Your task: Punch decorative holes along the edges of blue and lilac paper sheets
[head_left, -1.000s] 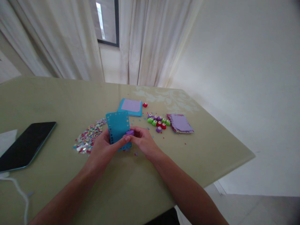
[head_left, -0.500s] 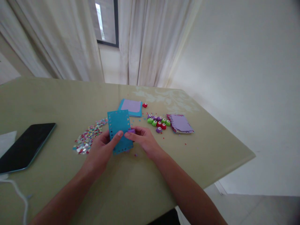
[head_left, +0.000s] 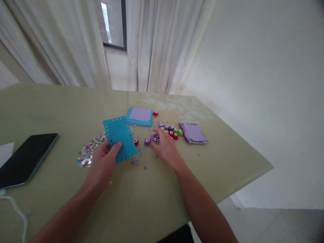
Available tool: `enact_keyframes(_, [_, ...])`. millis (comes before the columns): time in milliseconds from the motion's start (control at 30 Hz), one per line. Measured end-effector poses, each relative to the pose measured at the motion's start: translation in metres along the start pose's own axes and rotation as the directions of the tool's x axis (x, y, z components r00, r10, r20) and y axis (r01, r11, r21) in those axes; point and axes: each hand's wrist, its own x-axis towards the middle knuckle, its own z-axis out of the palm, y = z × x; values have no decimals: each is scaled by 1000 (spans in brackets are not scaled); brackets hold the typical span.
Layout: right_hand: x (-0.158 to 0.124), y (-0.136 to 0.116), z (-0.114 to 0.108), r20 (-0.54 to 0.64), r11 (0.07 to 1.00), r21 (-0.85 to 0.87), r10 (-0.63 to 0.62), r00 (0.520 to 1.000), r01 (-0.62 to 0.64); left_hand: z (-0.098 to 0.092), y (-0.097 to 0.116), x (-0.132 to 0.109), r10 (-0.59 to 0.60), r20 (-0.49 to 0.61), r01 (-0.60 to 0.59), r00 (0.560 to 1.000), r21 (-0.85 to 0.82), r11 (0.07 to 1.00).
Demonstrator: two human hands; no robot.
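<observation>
My left hand (head_left: 104,162) pinches a blue card (head_left: 120,138) between thumb and fingers; small holes run along the card's edges. The card is tilted above the table. My right hand (head_left: 164,145) has its thumb and forefinger around a purple eyed piece (head_left: 153,138), low over the table. Just left of it sits another purple eyed piece (head_left: 147,141), and a red one (head_left: 136,142) shows beside the card's right edge. Behind my right hand is a cluster of purple, green and red eyed pieces (head_left: 175,131), partly hidden.
Confetti (head_left: 92,147) lies left of the card. A blue and lilac paper stack (head_left: 140,115) is at the back, beside a red eyed piece (head_left: 155,113). Another paper stack (head_left: 194,132) lies right. A dark tablet (head_left: 27,157) and a white cable (head_left: 21,211) are at left.
My right hand has left the card's edge and moved right with the purple piece. My left hand has moved the card left, uncovering the red piece and another purple one.
</observation>
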Motion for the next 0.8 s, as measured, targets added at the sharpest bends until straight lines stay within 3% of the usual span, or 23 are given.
enact_keyframes(167, [1,0,7,82,996,-83,-32,996,39,1,0,0,32,52,-31,998,-15,999])
enact_keyframes(300, [8,7,-12,-28,996,-83,-43,999,41,2,3,-1,57,44,-57,997,16,998])
enact_keyframes(400, [11,20,-38,-113,961,-262,60,992,-88,3,3,-2,71,46,-73,996,38,997])
enact_keyframes(467, [10,28,-50,-44,921,-364,132,990,-139,2,3,-2,70,53,-73,996,47,996])
enact_keyframes(600, [5,38,-56,75,891,-445,135,988,-88,3,3,-2,77,64,-80,995,48,996])
enact_keyframes(800, [7,35,-52,75,912,-405,108,991,-69,4,5,-4,89,77,-92,993,44,995])
